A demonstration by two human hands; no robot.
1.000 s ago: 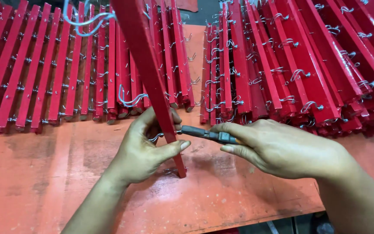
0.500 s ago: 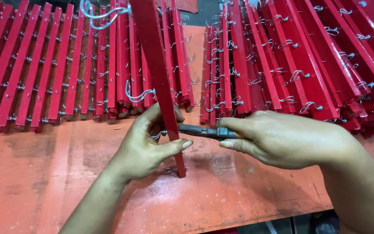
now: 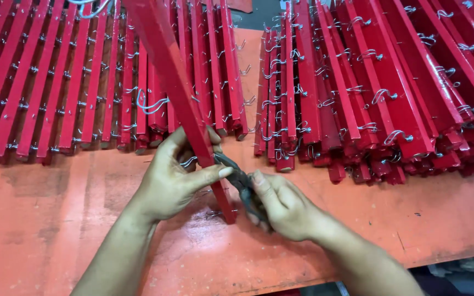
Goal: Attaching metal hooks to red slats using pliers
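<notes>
My left hand (image 3: 174, 175) grips a long red bar (image 3: 176, 93) that stands tilted, its lower end resting on the orange table (image 3: 39, 219). Small silver wire hooks stick out of the bar near my fingers. In my right hand (image 3: 283, 205) I hold dark pliers (image 3: 236, 174), whose jaws point up and left against the bar just under my left thumb. Both hands meet at the lower part of the bar.
Rows of red bars with wire hooks lie side by side at the back left (image 3: 56, 82) and in a heaped stack at the back right (image 3: 374, 87). A gap between the two groups shows bare table. The table's front edge (image 3: 357, 274) runs at the lower right.
My right hand has dropped and swung in, so the pliers now point up at the bar instead of lying level. The camera has shifted slightly; the bar stays in my left hand.
</notes>
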